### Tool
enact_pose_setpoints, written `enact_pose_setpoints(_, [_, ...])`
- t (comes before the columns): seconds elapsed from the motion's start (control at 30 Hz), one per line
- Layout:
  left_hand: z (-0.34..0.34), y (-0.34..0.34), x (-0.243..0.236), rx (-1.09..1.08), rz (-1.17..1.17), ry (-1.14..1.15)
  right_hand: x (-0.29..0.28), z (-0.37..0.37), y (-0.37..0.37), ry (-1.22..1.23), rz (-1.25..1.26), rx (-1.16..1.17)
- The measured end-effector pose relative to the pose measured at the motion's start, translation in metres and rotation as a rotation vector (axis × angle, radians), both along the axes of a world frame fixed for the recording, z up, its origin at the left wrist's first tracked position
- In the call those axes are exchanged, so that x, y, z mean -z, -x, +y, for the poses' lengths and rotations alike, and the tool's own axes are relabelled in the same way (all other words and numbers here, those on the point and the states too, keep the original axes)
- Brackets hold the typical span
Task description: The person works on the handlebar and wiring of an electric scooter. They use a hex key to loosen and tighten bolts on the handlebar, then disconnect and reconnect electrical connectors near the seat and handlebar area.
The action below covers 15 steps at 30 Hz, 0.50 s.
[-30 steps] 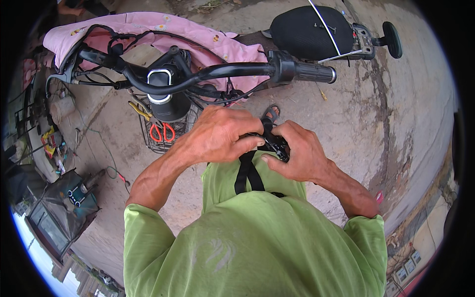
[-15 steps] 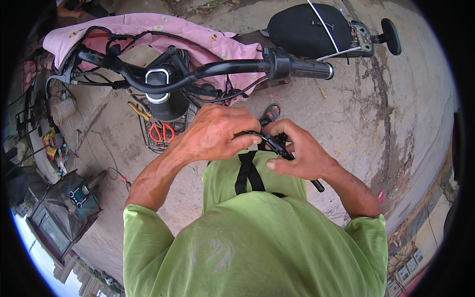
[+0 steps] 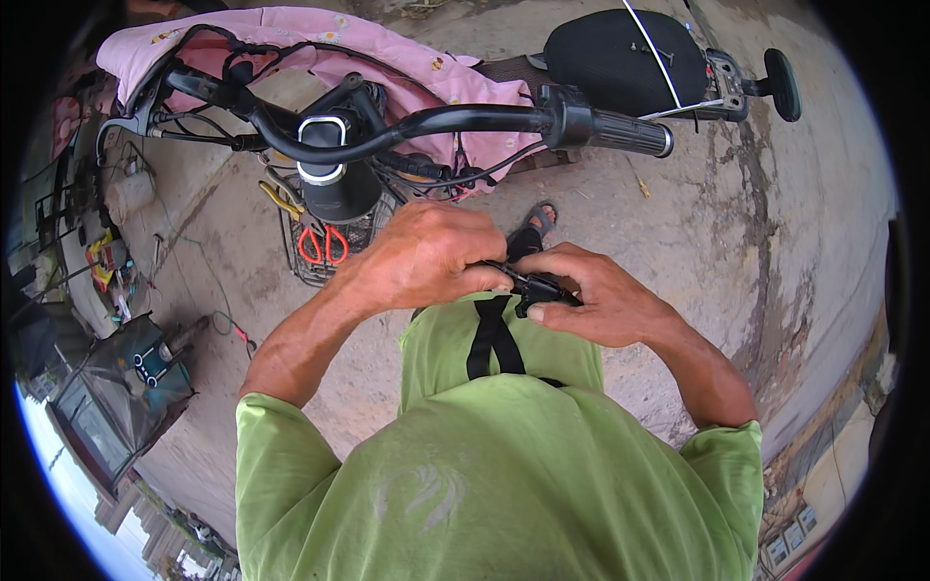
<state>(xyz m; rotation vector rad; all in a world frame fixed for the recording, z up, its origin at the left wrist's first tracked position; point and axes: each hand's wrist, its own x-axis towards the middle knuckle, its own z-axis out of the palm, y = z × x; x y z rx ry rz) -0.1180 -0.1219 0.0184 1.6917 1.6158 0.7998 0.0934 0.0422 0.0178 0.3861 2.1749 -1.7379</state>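
In front of my belly I hold a small black part that looks like a brake lever with its clamp. My left hand is closed, thumb against curled fingers, on the end at its left. My right hand grips the other end, with the thumb below and fingers above. The fingers partly hide the part. Just beyond my hands is the vehicle's black handlebar, with a ribbed grip on its right end and a lever on its left.
A wire basket below the handlebar holds red-handled scissors and yellow-handled pliers. Pink cloth drapes behind the bar. A black seat stands at the far right. Tools and a dark box-like machine lie to the left.
The brake lever has turned in my hands; its long arm no longer sticks out below my right hand. The view has shifted slightly, moving the handlebar a little right and up.
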Motion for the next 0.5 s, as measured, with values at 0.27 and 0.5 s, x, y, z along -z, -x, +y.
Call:
enact_pose_setpoints(0.27, [0.000,0.001,0.006,0.037,-0.067,-0.073,-0.014,-0.001,-0.009,-0.354,0.261,0.008])
enact_pose_setpoints(0.5, [0.002,0.005,0.000,0.054,-0.019,-0.011,-0.012,-0.011,-0.004,-0.462,0.354,0.063])
